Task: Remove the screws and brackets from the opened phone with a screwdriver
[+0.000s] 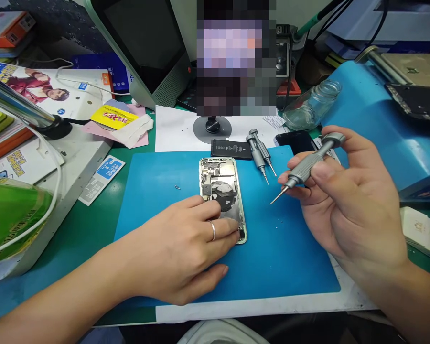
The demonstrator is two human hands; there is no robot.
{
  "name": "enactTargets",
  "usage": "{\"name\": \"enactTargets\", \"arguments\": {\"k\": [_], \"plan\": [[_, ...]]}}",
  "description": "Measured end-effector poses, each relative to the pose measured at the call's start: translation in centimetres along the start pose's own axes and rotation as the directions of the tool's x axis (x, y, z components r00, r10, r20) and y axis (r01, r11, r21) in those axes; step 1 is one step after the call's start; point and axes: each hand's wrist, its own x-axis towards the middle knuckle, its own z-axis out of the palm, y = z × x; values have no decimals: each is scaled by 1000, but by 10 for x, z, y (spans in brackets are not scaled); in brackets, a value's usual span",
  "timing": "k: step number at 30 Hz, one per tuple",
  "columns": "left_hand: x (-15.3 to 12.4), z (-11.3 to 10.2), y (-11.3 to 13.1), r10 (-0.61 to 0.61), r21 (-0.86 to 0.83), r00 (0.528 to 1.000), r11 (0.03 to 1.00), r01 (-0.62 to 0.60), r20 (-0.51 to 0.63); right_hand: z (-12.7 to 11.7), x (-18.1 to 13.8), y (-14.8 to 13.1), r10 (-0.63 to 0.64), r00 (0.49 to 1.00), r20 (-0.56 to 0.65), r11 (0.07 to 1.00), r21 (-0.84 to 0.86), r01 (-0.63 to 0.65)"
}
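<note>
An opened phone point(225, 186) lies on the blue mat, its inner parts and metal showing. My left hand point(186, 243), with a ring on one finger, reaches across its lower part. Those fingers hold the phone against the mat, while the thumb stays apart below. Raised over the mat's right side, my right hand point(358, 205) grips a grey precision screwdriver point(304, 169). The thin tip points down and left, apart from the phone. Tiny metal pieces point(177, 187) lie left of the phone. My left hand hides part of the phone's lower half.
Behind the phone are a black battery point(231, 149) and two more screwdrivers point(260, 155). A glass jar point(311, 105) lies tilted at the back right, near a dark phone point(295, 140). A monitor point(143, 43) stands behind. Boxes and papers crowd the left.
</note>
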Motion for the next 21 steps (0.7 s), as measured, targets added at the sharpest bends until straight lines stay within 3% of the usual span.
{"name": "enactTargets", "arguments": {"k": [5, 10, 14, 18, 21], "plan": [[0, 1, -1, 10, 0, 1000, 1000, -10, -3, 0, -2, 0, -82, 995, 52, 995, -59, 85], [-1, 1, -2, 17, 8, 1000, 1000, -17, -4, 7, -13, -3, -321, 915, 244, 898, -227, 376], [-1, 1, -3, 20, 18, 1000, 1000, -20, -3, 10, -19, -4, -347, 856, 384, 786, -379, 488], [-1, 0, -3, 21, 33, 1000, 999, -20, -6, 8, -20, 0, -411, 792, 452, 707, -389, 590], [-1, 0, -3, 29, 49, 1000, 998, -29, -2, 4, -21, 2, -402, 778, 483, 692, -396, 603]]}}
